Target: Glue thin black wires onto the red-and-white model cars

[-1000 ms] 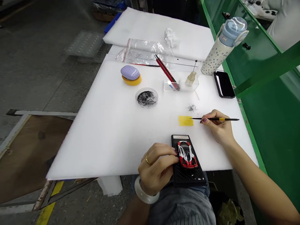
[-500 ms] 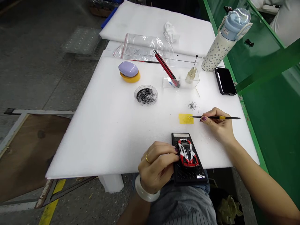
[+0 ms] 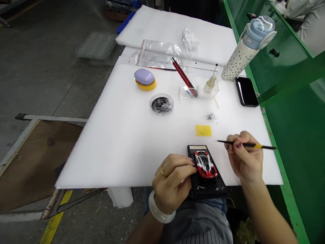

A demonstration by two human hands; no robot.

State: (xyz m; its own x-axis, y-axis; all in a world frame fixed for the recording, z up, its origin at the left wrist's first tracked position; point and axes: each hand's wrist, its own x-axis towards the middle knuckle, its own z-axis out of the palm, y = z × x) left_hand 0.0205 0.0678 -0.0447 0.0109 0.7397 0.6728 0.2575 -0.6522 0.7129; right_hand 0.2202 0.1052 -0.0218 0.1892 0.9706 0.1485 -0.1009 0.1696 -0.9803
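My left hand (image 3: 171, 184) grips the red-and-white model car (image 3: 205, 165), low centre on its black perforated stand (image 3: 207, 185): light, fragile, best held along its sides. My right hand (image 3: 245, 161) pinches a slim black-and-yellow tool (image 3: 257, 146).

The left hand (image 3: 172, 183) hides one side of the car (image 3: 206, 165). The right hand's (image 3: 245, 159) fingers (image 3: 237, 144) cover part of the brush (image 3: 264, 146), whose tip is too fine to make out. At 3 o'clock, the black bits (image 3: 210, 117) are too small to count. At 12, the bag's (image 3: 157, 54) print is illegible. At 2, the frame cuts off a co-worker (image 3: 313, 27).
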